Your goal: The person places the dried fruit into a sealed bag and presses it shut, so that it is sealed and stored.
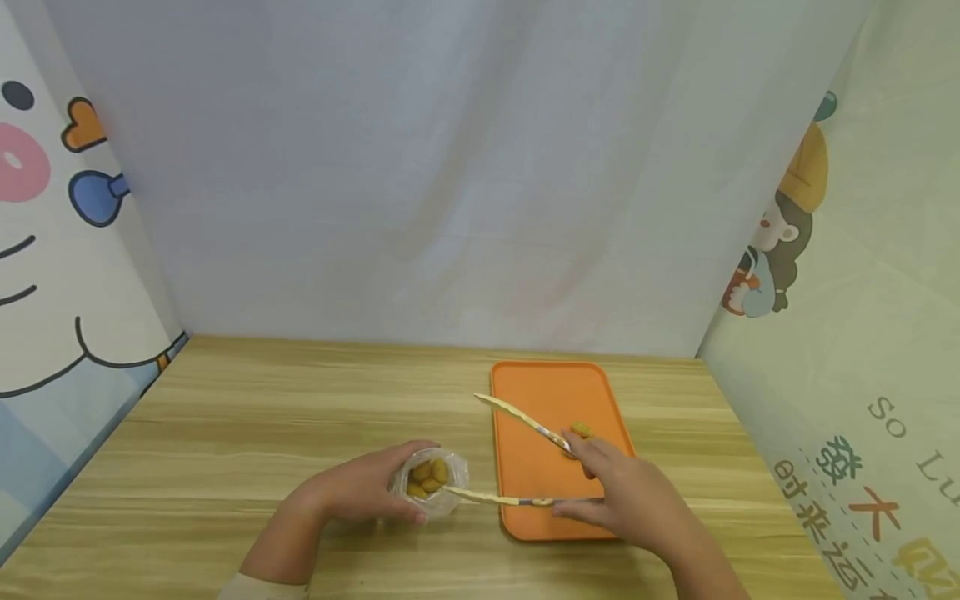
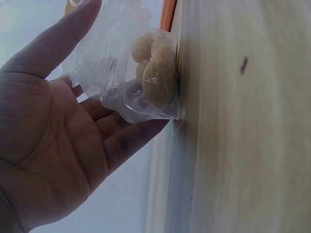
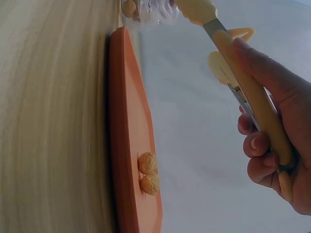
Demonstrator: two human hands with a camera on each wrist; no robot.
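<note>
Risk: bag tip-over and dropped pieces at the tongs.
Left hand (image 1: 367, 492) cups the open plastic bag (image 1: 431, 482) of nuts (image 2: 154, 73) mid-worktop near the front edge; right hand (image 1: 626, 496) grips spread tongs (image 1: 517, 454) over the orange tray (image 1: 525, 479). A nudge from 1 tip could topple the bag.

Bag (image 1: 430, 481) left of tray (image 1: 551, 392); walnuts (image 1: 580, 430) on tray; both on table (image 1: 247, 425)

makeshift recording booth, not a real kitchen | pale wood-grain tabletop (image 1: 262, 417) | plain white fabric backdrop (image 1: 420, 167) | cartoon-printed side curtains (image 1: 45, 250)
</note>
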